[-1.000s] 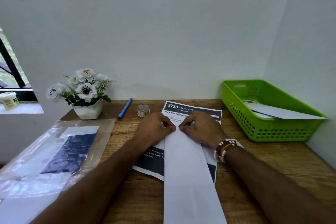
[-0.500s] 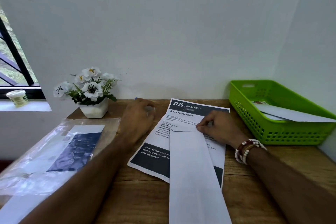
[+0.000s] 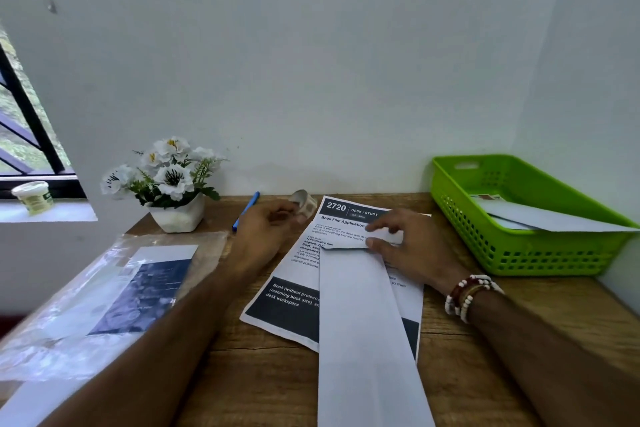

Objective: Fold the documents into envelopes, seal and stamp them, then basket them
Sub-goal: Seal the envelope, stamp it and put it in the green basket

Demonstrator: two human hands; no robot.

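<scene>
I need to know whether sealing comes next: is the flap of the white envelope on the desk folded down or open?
Folded down. The white envelope shows its flap creased over at the far end, pinned by the right hand. Whether it is stuck shut, cannot tell.

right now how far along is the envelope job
Done: at least one white envelope already lies in the green basket. In hand: the right hand pins down the flap end of the long envelope, which lies on the printed document, while the left hand grips the small roll. Left: seal and stamp this one, then basket it.
</scene>
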